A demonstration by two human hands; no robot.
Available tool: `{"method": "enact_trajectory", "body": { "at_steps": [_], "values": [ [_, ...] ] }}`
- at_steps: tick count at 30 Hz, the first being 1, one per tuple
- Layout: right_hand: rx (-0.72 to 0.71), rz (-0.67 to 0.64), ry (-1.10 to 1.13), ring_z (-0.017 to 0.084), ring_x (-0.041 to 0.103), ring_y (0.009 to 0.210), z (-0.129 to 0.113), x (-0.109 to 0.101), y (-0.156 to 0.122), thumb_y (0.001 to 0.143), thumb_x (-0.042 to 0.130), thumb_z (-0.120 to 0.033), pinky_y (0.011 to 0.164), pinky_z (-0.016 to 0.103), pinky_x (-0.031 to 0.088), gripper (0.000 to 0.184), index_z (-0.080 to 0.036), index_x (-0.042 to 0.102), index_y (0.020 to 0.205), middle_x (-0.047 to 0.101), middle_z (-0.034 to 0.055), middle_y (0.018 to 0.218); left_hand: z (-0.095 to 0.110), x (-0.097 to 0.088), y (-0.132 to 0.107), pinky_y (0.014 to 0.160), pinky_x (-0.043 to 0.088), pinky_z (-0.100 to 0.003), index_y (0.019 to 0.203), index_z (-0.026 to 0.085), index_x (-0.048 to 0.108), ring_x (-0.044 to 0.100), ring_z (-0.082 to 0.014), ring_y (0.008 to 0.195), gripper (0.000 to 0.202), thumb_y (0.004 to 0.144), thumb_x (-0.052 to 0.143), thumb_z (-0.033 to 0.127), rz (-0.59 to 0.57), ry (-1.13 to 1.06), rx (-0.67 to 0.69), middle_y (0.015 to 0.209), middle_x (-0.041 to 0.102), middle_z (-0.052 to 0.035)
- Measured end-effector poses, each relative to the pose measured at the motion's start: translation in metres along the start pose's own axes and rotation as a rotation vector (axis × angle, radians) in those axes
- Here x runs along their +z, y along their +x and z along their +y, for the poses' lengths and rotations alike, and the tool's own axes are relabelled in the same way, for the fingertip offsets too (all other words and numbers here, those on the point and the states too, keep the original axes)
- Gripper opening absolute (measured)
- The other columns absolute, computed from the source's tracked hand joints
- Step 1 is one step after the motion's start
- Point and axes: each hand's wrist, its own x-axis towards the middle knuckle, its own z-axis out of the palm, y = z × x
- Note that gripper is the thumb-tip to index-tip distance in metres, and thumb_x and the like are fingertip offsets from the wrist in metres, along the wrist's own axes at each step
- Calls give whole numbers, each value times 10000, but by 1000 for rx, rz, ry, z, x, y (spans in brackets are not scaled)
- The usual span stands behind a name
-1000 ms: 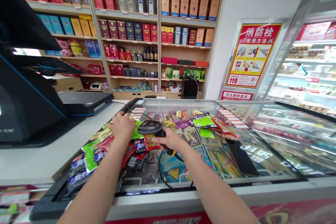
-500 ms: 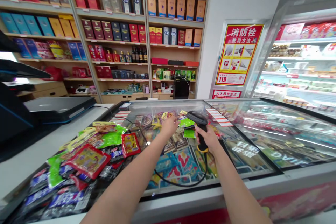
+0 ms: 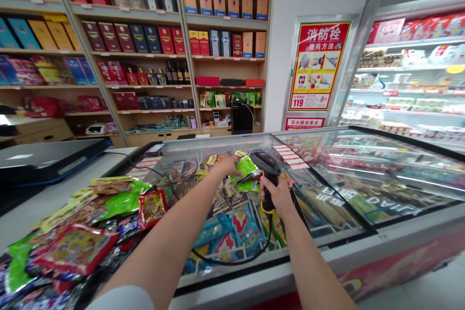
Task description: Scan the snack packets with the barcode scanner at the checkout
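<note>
My right hand (image 3: pixel 275 193) is wrapped round the handle of a black barcode scanner (image 3: pixel 268 167) with a yellow trim at its base. Its head points left, and a black cable hangs from below. Just left of the scanner, my left hand (image 3: pixel 229 167) pinches a green snack packet (image 3: pixel 246 166) by its near left side. Another green packet (image 3: pixel 248 186) lies under it on the freezer's glass top. At the lower left is a heap of snack packets: a red-edged one (image 3: pixel 78 248), a smaller red one (image 3: pixel 152 207), green ones (image 3: pixel 121 198) and dark ones.
The chest freezer (image 3: pixel 337 247) has a sliding glass lid with packaged goods beneath. A dark flat device (image 3: pixel 54 157) stands on the counter at left. Shelves of boxed bottles (image 3: pixel 145 53) fill the back. To the right are a red wall sign (image 3: pixel 319 65) and a lit display fridge (image 3: pixel 417 82).
The view has turned slightly right, so things sit further left. A green packet is now raised in my left hand near the scanner. The right hand keeps its hold on the scanner.
</note>
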Motion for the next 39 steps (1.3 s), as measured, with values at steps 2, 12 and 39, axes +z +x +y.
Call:
{"method": "enact_trajectory", "body": {
  "at_steps": [2,12,39],
  "values": [
    [3,0,-3,102,460,388,-1,0,0,665,776,-581,405,258,427,448,-211,532,731,533,-44,498,0,-3,-3,888,503,-376,771,219,701,691,-333,999,435,384,899,252,17,-48,-24,981,755,-125],
    [32,-25,-19,94,476,398,6,3,0,669,765,-568,399,233,426,442,-194,531,663,531,-37,501,-62,1,-61,593,494,-294,676,177,622,632,-188,592,348,402,828,237,302,-1158,-255,613,654,-3],
    [193,-475,-367,121,502,401,8,25,-18,721,762,-433,433,267,421,319,-211,542,783,554,-42,531,-75,12,-90,619,465,-268,751,181,620,571,-155,615,271,563,762,315,633,-934,-120,608,591,31]
  ]
}}
